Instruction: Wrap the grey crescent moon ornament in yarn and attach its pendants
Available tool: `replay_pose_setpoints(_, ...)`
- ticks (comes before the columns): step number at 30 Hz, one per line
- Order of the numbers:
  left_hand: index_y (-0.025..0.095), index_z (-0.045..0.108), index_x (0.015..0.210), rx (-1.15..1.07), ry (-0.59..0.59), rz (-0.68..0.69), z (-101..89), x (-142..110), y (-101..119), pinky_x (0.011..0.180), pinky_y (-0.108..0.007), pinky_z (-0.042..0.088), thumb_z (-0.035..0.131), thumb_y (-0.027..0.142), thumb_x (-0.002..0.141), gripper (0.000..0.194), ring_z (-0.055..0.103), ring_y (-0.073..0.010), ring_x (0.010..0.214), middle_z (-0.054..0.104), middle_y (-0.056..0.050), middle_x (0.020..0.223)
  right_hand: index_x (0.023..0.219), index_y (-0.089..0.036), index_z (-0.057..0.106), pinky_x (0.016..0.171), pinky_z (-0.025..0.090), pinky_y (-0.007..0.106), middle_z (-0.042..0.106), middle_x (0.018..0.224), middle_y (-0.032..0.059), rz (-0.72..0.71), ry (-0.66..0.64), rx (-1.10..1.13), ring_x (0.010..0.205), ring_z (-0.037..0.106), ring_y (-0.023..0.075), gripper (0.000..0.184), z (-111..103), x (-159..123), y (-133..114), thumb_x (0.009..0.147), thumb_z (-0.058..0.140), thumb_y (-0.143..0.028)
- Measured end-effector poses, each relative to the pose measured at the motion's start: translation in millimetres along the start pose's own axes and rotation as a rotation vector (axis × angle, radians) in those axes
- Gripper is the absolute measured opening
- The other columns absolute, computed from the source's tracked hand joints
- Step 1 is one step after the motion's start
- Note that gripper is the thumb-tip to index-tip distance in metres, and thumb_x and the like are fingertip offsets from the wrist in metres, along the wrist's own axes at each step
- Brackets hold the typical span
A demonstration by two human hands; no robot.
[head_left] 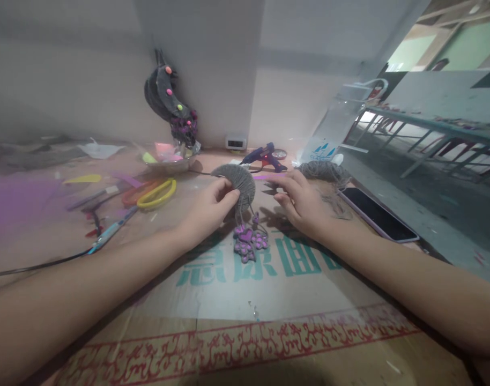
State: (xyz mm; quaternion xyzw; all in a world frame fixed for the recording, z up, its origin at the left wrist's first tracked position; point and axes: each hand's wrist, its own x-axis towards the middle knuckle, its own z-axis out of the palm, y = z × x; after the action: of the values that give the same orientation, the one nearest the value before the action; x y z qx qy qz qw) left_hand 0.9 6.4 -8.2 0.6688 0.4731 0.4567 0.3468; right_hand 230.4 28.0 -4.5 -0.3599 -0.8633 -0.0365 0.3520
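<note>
Between the thumb and fingers of my left hand point(216, 206) is a grey yarn-wrapped crescent moon point(245, 187), held up above the work surface. Purple-and-grey flower and heart charms point(247, 241) dangle from it on grey cords. My right hand point(299, 201) is to the right of the crescent, apart from it, its fingers spread and no object visible in them. Just beyond that hand lies a purple strip point(269, 176). A dark blue glue gun point(265, 157) with a small red light rests behind the crescent.
Scissors with yellow handles point(158, 194), orange handles and a light-blue pen-like tool point(112, 228) lie at left. A bowl point(170, 163) of coloured pieces stands behind. Grey yarn point(325, 171) and a phone point(377, 214) are at right. Printed cardboard point(229, 348) covers the table.
</note>
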Motion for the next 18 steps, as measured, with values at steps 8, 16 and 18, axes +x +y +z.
replay_pose_setpoints(8, 0.018, 0.052, 0.083, 0.075, 0.007, 0.016, 0.0, -0.5, 2.1, 0.056, -0.026, 0.038, 0.050, 0.032, 0.091, 0.016, 0.048, -0.0124, 0.061, 0.050, 0.003, 0.071, 0.120, -0.021, 0.064, 0.082, 0.048, 0.039, 0.068, 0.101, 0.0108, -0.068, -0.049, -0.123, 0.093, 0.062, 0.0256, 0.035, 4.0, -0.6, -0.4, 0.100, 0.041, -0.039)
replay_pose_setpoints(16, 0.018, 0.054, 0.087, 0.034, -0.011, -0.012, 0.2, -0.4, 0.9, 0.052, -0.025, 0.038, 0.051, 0.034, 0.090, 0.017, 0.047, -0.0120, 0.058, 0.051, 0.002, 0.072, 0.116, -0.017, 0.067, 0.069, 0.044, 0.032, 0.069, 0.088, 0.0106, -0.152, -0.074, -0.271, 0.079, 0.060, 0.0216, 0.038, 3.5, -0.9, -1.3, 0.101, 0.039, -0.037)
replay_pose_setpoints(18, 0.018, 0.055, 0.087, 0.030, -0.005, 0.001, 0.4, -0.4, 0.8, 0.053, -0.025, 0.039, 0.051, 0.034, 0.090, 0.017, 0.049, -0.0127, 0.061, 0.052, 0.002, 0.072, 0.113, -0.016, 0.068, 0.068, 0.043, 0.031, 0.069, 0.087, 0.0097, -0.179, -0.059, -0.280, 0.077, 0.060, 0.0204, 0.036, 3.3, -1.0, -1.3, 0.101, 0.040, -0.035)
